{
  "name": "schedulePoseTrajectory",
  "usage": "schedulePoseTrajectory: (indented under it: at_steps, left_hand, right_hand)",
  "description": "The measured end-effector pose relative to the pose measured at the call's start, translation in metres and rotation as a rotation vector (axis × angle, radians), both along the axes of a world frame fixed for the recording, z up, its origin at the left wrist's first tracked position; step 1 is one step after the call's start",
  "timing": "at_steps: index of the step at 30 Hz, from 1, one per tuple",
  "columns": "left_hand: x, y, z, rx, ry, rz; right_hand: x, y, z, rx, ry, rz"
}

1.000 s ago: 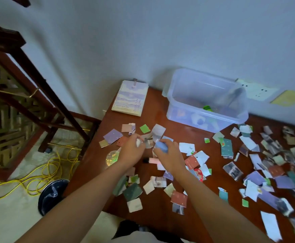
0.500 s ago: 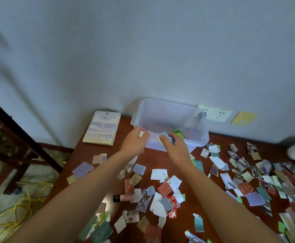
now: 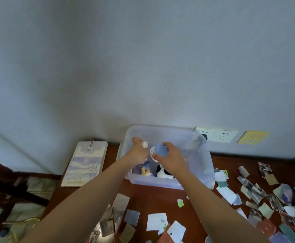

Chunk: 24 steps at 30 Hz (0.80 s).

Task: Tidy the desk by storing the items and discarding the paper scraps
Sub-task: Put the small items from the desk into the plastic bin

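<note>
Right hand (image 3: 171, 159): fingers curled round a blue-and-white item (image 3: 158, 150), held over the clear bin (image 3: 202, 174). Left hand (image 3: 137, 151): pinched a small white piece (image 3: 145, 144) beside it. Paper scraps (image 3: 226, 191) lay across desk (image 3: 153, 199), near and right.

- Hands: 2, left hand (image 3: 137, 152) & right hand (image 3: 171, 159).
- Clear plastic bin (image 3: 206, 170): 1.
- Blue-capped tube (image 3: 157, 150): 1.
- Spiral notebook (image 3: 85, 163): 1.
- Wall sockets (image 3: 215, 135): 2, side by side.
- Yellow wall plate (image 3: 252, 137): 1.
- Paper scraps (image 3: 156, 221): dozens, too many to count exactly.
</note>
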<state>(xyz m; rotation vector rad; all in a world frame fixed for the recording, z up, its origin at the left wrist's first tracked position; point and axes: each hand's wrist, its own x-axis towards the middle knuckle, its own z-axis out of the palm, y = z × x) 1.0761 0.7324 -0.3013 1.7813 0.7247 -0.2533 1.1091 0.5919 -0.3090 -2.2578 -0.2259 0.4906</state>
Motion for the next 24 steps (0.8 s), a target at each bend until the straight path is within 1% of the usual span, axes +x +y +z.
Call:
schedulePoseTrajectory:
  at_steps: [2, 5, 9, 11, 14, 16, 20, 24]
  left_hand:
    - [0.015, 0.003, -0.017, 0.122, 0.083, -0.066]
    - [0.033, 0.008, -0.039, 0.214, 0.191, -0.130]
    - [0.045, 0.014, -0.056, 0.401, 0.266, -0.381]
    - [0.047, 0.015, -0.069, 0.439, 0.270, -0.432]
    - [0.047, 0.016, -0.083, 0.463, 0.281, -0.431]
    - [0.045, 0.013, -0.088, 0.487, 0.325, -0.463]
    - [0.045, 0.009, -0.093, 0.539, 0.331, -0.472]
    - [0.047, 0.010, -0.091, 0.547, 0.341, -0.477]
  right_hand:
    - [0.012, 0.007, -0.017, -0.041, 0.023, 0.006]
    - [0.027, 0.015, -0.038, -0.119, 0.056, 0.038]
    - [0.040, 0.029, -0.059, -0.264, 0.059, 0.071]
    - [0.043, 0.035, -0.068, -0.327, 0.058, 0.074]
    - [0.047, 0.040, -0.079, -0.386, 0.049, 0.092]
    - [0.048, 0.042, -0.085, -0.393, 0.056, 0.103]
    - [0.046, 0.046, -0.091, -0.324, 0.082, 0.087]
    - [0.050, 0.046, -0.092, -0.297, 0.125, 0.112]
